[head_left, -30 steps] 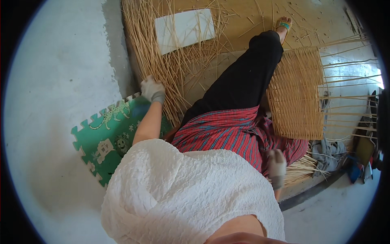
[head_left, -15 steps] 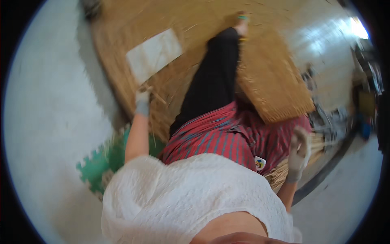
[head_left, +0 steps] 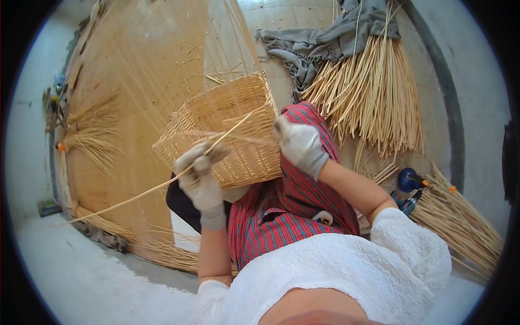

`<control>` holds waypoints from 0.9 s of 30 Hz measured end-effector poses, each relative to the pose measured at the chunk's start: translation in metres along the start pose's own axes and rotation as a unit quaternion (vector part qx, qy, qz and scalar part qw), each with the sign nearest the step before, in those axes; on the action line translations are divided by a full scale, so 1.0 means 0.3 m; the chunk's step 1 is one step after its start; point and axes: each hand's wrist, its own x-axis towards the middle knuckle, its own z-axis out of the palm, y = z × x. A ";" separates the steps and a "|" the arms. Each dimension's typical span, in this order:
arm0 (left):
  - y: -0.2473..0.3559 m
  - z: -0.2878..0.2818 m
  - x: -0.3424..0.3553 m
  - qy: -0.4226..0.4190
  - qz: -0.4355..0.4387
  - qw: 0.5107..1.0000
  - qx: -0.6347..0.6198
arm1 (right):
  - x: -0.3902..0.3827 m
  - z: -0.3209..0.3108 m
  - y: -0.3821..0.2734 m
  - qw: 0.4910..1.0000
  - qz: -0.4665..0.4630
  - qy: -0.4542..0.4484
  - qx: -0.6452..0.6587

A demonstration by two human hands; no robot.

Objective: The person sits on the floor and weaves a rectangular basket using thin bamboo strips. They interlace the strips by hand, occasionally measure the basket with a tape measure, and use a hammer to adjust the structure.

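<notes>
Left hand, cotton-gloved: fingers closed round a long, thin, smooth cane strand. Right hand, gloved: curled at the basket's right rim; grip blurred, cannot tell. Angular, coarse-woven wicker basket: tilted against striped lap cloth. Beyond: fringed grey cloth over straight cane bundle.

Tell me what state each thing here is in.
Long thin tan cane: slightly bowed, held
Left white-gloved hand: closed around the cane
Tan woven box-shaped basket: unfinished, loose strands sticking out
Right white-gloved hand: at the basket's edge, blurred; grip unclear
Big pale cane bundle: fanned out, partly covered
Grey fringed cloth: crumpled over the bundle
Red striped cloth garment: creased
</notes>
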 end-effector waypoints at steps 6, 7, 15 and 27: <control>-0.180 0.194 0.090 -0.131 0.058 0.968 0.207 | -0.044 -0.069 -0.023 0.988 -0.015 -0.118 0.101; -0.196 0.202 0.100 -0.143 0.074 0.955 0.249 | -0.045 -0.079 -0.008 0.988 -0.027 -0.100 0.115; -0.204 0.271 0.014 -0.162 0.105 0.923 0.332 | 0.173 -0.141 0.184 0.970 -0.052 0.020 0.236; -0.138 0.278 0.021 -0.233 0.120 0.872 0.414 | 0.462 0.017 0.259 0.761 -0.174 -0.426 0.457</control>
